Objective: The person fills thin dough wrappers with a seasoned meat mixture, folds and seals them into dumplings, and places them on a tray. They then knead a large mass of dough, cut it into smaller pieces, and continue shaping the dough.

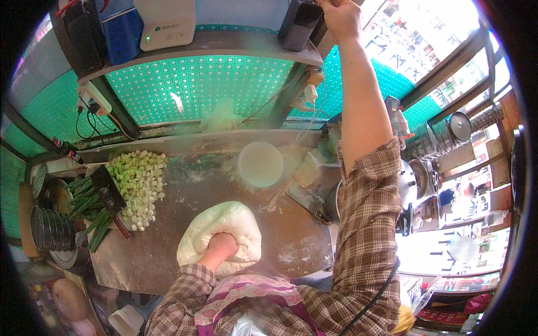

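Observation:
My left hand (222,246) presses into the middle of a large lump of pale dough (239,218) on the wooden worktop; its fingers are sunk in the dough and hidden. My right arm stretches far up, and my right hand (342,19) is at the top edge beside a dark box-shaped device (297,25) on the shelf. Its fingertips are cut off by the picture's edge, so whether they hold something is unclear. Beyond the dough stands a round bowl or tub (261,164) with a pale surface.
At the left, a cleaver (107,191) lies over green onion stalks (98,229) beside a heap of chopped white pieces (141,180). A flat dark tool (309,201) lies at the right. A shelf (235,46) crosses above, with power strips below. Steel pots (420,138) stand far right.

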`<action>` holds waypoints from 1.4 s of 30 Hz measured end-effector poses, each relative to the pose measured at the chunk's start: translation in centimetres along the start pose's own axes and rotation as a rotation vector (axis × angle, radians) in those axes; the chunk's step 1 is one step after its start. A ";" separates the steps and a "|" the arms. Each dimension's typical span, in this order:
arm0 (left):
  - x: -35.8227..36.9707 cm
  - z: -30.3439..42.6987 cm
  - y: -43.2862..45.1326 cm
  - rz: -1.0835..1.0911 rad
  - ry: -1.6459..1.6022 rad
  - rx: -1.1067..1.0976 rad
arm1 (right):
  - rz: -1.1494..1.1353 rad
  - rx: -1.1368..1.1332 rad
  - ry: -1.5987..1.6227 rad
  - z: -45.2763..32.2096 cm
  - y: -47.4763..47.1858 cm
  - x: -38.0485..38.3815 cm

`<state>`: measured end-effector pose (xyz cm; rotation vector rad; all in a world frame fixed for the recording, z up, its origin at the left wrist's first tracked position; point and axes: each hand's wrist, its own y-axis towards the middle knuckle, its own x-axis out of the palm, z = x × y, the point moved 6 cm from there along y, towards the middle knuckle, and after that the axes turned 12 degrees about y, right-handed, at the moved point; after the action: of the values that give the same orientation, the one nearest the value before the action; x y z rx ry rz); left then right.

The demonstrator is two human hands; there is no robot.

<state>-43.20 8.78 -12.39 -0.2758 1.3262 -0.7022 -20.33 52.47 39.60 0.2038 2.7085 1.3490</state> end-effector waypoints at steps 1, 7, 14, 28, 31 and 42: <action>0.0 0.0 0.0 -0.005 -0.005 -0.005 | -0.002 0.002 -0.004 0.1 0.0 0.0; -0.2 -0.1 0.1 -0.107 -0.038 -0.040 | -0.011 0.010 -0.052 0.0 0.1 0.0; 0.2 -0.1 0.2 -0.071 -0.030 -0.013 | 0.013 -0.013 -0.150 -1.1 -0.5 0.1; 0.9 -0.3 0.7 -0.030 -0.070 -0.026 | 0.051 0.005 -0.123 -0.5 -0.4 -1.0; 0.5 -0.2 0.5 -0.053 -0.046 -0.033 | 0.047 0.023 -0.135 -0.5 -0.5 -0.9; -0.2 -0.1 0.1 -0.110 -0.047 -0.034 | 0.064 0.097 -0.109 -1.5 -1.1 -0.6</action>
<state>-43.26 9.03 -12.28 -0.3929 1.2863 -0.7621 -20.03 50.48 39.62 0.3646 2.6995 1.1857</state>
